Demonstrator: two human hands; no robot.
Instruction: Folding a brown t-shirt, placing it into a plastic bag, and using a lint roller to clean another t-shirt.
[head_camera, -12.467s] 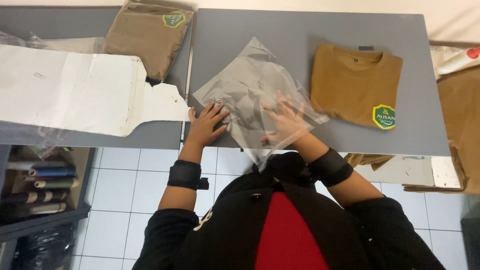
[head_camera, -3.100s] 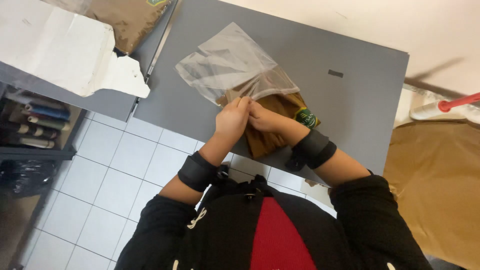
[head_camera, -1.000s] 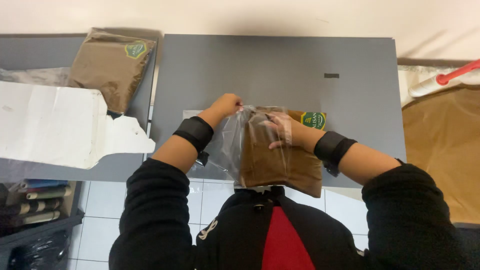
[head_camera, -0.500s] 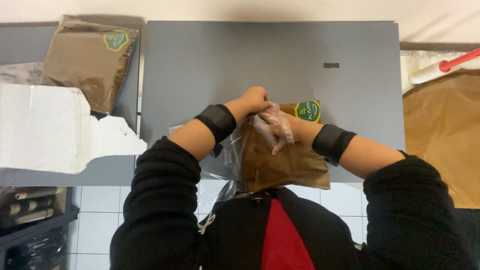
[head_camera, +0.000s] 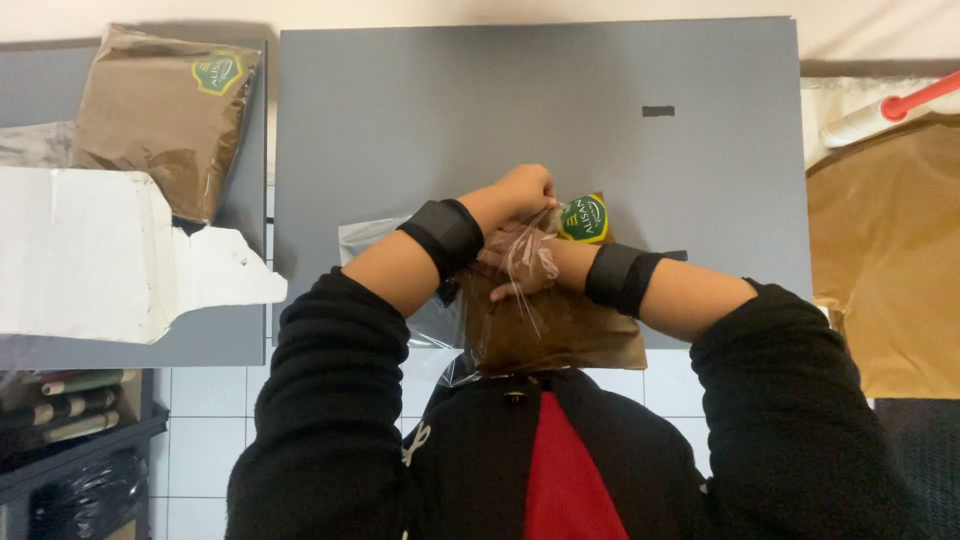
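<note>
A folded brown shirt with a green and yellow badge (head_camera: 560, 320) lies at the near edge of the grey table (head_camera: 540, 110), partly inside a clear plastic bag (head_camera: 455, 345). My left hand (head_camera: 525, 190) grips the bag's far edge above the shirt. My right hand (head_camera: 520, 265) is pressed on the shirt, wrapped in the plastic film. Both wrists wear black bands. The bag's loose end hangs off the table's front edge.
A bagged brown shirt (head_camera: 165, 110) lies on the left table, above a large white paper sheet (head_camera: 90, 255). Brown paper (head_camera: 885, 250) covers a surface on the right, with a red-handled tool (head_camera: 880, 110) beyond it. Shelves with rolls (head_camera: 60, 410) stand below left.
My hands have come closer together over the shirt. The left hand has moved right to the bag's top edge, and the plastic has been drawn further over the shirt.
</note>
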